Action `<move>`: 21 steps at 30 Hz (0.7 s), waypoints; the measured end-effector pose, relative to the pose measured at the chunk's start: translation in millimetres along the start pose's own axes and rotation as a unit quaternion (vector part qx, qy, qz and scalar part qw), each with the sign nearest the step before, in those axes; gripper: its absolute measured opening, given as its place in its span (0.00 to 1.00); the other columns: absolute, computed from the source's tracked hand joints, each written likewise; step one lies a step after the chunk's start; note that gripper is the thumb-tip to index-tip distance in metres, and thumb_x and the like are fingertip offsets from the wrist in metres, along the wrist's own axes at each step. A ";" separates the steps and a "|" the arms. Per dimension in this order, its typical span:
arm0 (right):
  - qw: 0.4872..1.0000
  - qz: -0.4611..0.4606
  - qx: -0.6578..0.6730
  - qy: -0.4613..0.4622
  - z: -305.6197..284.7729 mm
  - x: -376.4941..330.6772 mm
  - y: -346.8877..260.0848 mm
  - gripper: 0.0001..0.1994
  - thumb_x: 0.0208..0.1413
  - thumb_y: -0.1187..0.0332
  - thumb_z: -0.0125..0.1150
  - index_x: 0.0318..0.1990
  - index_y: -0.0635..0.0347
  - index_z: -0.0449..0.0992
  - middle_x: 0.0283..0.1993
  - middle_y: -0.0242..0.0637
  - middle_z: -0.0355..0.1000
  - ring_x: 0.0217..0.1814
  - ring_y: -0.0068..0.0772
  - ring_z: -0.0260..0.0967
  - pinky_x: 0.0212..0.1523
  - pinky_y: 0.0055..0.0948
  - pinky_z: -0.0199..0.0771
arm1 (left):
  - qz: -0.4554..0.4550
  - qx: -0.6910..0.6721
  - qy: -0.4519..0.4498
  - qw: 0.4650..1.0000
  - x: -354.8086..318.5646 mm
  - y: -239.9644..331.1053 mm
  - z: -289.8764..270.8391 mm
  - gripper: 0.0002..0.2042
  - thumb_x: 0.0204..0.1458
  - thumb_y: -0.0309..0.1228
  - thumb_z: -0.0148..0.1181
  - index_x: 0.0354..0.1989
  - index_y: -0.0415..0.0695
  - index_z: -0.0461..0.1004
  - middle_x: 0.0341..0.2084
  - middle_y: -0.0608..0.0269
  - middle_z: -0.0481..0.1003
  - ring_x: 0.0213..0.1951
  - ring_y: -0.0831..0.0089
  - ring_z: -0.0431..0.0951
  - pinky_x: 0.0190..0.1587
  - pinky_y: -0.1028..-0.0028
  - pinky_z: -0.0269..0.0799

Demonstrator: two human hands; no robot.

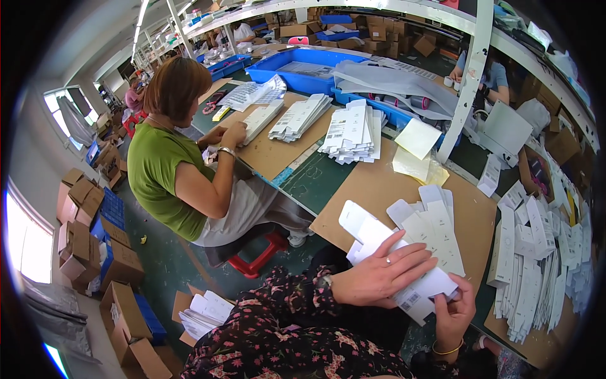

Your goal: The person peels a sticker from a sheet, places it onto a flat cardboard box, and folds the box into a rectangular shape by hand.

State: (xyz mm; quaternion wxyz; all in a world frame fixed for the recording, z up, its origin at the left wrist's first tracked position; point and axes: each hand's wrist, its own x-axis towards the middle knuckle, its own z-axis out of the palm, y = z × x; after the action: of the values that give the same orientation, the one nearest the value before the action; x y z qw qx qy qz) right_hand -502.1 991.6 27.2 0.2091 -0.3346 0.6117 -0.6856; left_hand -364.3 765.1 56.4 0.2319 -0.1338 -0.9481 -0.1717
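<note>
A white folding carton [435, 284] with a printed panel is tilted in front of me at the table's near edge. My left hand [391, 271], with a ring on it, lies across the carton with its fingers stretched out flat. At the carton's lower right end, my right hand [456, 316] grips the edge between thumb and fingers. Just beyond, several flat white cartons [435, 237] lie fanned out on a brown cardboard sheet [473, 221]. The carton's underside and part of its middle are hidden by my hands.
To my right stands a large heap of white cartons [527, 278]. Yellowish paper sheets [418, 138] and carton stacks [350, 131] lie farther back. A co-worker in a green top [164, 158] sits at left. A white shelf post [470, 88] rises beyond the table.
</note>
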 end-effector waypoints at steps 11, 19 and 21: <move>0.984 0.051 0.104 -0.135 74.8 17.2 32.9 0.30 0.59 0.84 0.68 0.68 0.66 0.65 0.62 0.43 0.74 0.62 0.34 0.75 0.63 0.32 0.76 | -0.213 -0.185 0.135 0.950 -91.9 5.1 6.5 0.44 0.38 0.43 0.86 0.66 0.38 0.74 0.51 0.50 0.80 0.54 0.51 0.81 0.58 0.61 0.77; 0.960 0.086 0.212 -0.159 141.6 31.1 57.4 0.35 0.64 0.81 0.66 0.76 0.68 0.57 0.72 0.43 0.67 0.74 0.34 0.66 0.75 0.36 0.66 | -0.327 -0.134 0.239 0.904 -99.5 -25.0 -3.6 0.29 0.59 0.43 0.72 0.63 0.37 0.75 0.48 0.47 0.80 0.48 0.51 0.82 0.54 0.63 0.77; 0.973 0.052 0.127 -0.185 139.8 34.7 50.2 0.36 0.64 0.80 0.67 0.77 0.69 0.57 0.72 0.43 0.67 0.75 0.34 0.66 0.75 0.36 0.65 | -0.316 -0.147 0.264 0.899 -98.5 -22.4 -1.1 0.27 0.62 0.42 0.69 0.63 0.36 0.74 0.48 0.49 0.81 0.47 0.56 0.82 0.53 0.64 0.77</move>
State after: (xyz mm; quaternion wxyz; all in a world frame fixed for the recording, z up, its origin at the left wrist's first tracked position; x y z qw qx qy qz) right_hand -432.3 861.5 -11.0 0.3951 -0.3942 0.4867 -0.6721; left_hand -286.9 727.3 3.6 0.3846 0.1907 -0.8085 -0.4025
